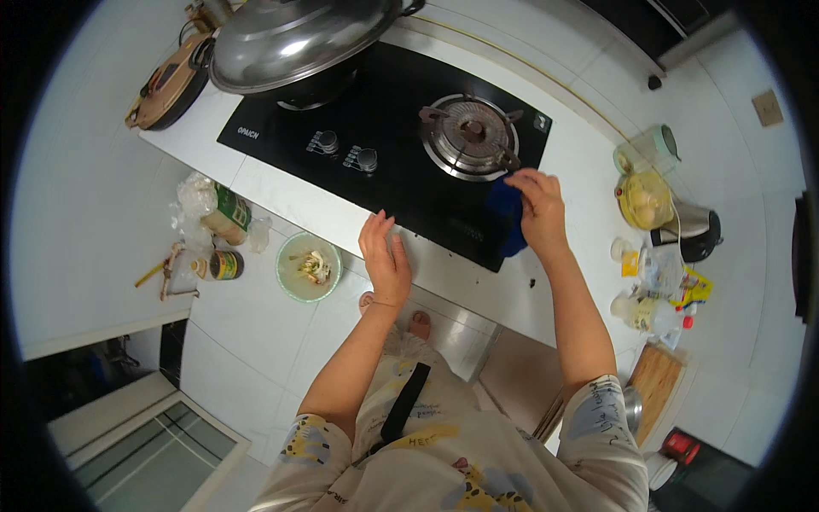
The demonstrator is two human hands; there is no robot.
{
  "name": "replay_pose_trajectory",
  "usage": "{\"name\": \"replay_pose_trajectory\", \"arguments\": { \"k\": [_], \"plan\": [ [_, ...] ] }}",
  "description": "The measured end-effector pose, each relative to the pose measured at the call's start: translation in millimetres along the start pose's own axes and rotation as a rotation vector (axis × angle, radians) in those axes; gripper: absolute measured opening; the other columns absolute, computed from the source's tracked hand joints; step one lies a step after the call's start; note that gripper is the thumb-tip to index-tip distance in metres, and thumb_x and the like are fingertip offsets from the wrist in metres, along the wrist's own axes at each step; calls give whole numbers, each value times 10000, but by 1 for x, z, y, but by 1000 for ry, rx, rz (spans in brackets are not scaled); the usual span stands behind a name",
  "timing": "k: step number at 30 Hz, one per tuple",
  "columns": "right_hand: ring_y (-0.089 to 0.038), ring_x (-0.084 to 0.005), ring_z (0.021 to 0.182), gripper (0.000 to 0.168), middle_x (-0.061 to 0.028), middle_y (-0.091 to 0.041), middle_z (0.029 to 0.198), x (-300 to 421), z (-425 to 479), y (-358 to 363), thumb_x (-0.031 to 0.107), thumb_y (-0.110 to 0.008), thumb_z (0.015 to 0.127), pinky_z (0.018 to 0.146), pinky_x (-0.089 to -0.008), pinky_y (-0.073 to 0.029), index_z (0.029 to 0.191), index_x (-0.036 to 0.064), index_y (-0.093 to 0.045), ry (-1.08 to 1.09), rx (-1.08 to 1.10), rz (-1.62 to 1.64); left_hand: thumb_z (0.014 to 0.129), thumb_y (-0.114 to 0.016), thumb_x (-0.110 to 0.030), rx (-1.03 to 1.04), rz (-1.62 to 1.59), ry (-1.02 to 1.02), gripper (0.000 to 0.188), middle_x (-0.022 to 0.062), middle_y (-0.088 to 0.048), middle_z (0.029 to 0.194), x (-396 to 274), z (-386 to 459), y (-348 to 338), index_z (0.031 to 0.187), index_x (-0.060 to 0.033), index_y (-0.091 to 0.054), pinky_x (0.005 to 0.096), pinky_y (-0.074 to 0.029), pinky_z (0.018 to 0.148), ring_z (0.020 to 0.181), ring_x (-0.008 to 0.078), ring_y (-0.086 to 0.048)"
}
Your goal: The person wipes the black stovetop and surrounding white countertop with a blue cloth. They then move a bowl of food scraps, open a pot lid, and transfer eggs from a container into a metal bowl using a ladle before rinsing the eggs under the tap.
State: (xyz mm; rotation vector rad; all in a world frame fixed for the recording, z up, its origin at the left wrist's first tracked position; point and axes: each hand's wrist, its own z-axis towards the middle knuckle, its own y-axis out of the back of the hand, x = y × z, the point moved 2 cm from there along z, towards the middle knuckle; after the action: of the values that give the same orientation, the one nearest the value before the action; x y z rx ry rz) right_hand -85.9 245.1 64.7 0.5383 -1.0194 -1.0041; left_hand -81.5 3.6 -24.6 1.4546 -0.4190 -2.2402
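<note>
My right hand (542, 208) holds a dark blue cloth (510, 214) between thumb and fingers, at the right front part of a black glass gas hob (409, 166). Close above the cloth is the exposed right burner (472, 134) with its metal pan support. Over the front edge of the white counter (307, 197), my left hand (386, 259) has its fingers extended and holds nothing; its fingertips are at the hob's front edge. A wok with a domed steel lid (301, 45) covers the left burner. Dark crumbs lie on the counter by the hob's front edge.
A round electric pan (169, 86) leans at the counter's left end. Along the right side are a yellow container (645, 200), an electric kettle (690, 232), a plastic bottle (652, 315) and a wooden cutting board (659, 387). On the floor stands a green-rimmed bin (309, 267) holding scraps.
</note>
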Motion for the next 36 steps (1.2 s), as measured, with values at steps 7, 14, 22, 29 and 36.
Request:
{"name": "replay_pose_trajectory", "arguments": {
  "k": [7,14,22,29,36],
  "plan": [
    [-514,-273,920,434,-40,-594,1035,22,145,-37,-130,-542,613,812,-348,-462,948,124,-651,444,31,-145,773,-536,67,-63,71,38,362,159,-429,1257,33,2,-22,1123,-6,-483,426,-339,979,1173,357,-391],
    [-401,-307,1239,368,-88,-449,1344,-45,237,-146,25,-555,828,1030,-381,-340,1155,188,-596,200,422,112,796,-542,0,-32,143,55,341,152,-484,1225,29,-3,-28,1132,-23,-487,431,-365,965,1156,353,-421],
    [-359,-385,1255,429,-163,-323,1413,-43,231,-233,199,-446,900,1053,-424,-303,1328,228,-434,73,837,-392,811,-539,-9,-20,123,31,350,138,-500,1225,30,-2,-24,1150,-45,-462,432,-372,961,1150,356,-435],
    [-548,-325,1060,436,-173,-494,1268,10,190,-230,102,-470,812,926,-395,-424,1237,172,-544,168,804,-386,795,-544,-26,-13,165,33,325,150,-516,1191,29,-2,-26,1117,-9,-501,441,-374,955,1138,349,-444],
    [-559,-326,1038,324,-158,-571,1155,47,153,-224,101,-489,807,880,-400,-463,1093,129,-640,-21,691,-271,763,-539,32,-12,178,45,373,158,-511,1200,28,0,-25,1131,3,-482,445,-361,966,1145,361,-437]
  ]
}}
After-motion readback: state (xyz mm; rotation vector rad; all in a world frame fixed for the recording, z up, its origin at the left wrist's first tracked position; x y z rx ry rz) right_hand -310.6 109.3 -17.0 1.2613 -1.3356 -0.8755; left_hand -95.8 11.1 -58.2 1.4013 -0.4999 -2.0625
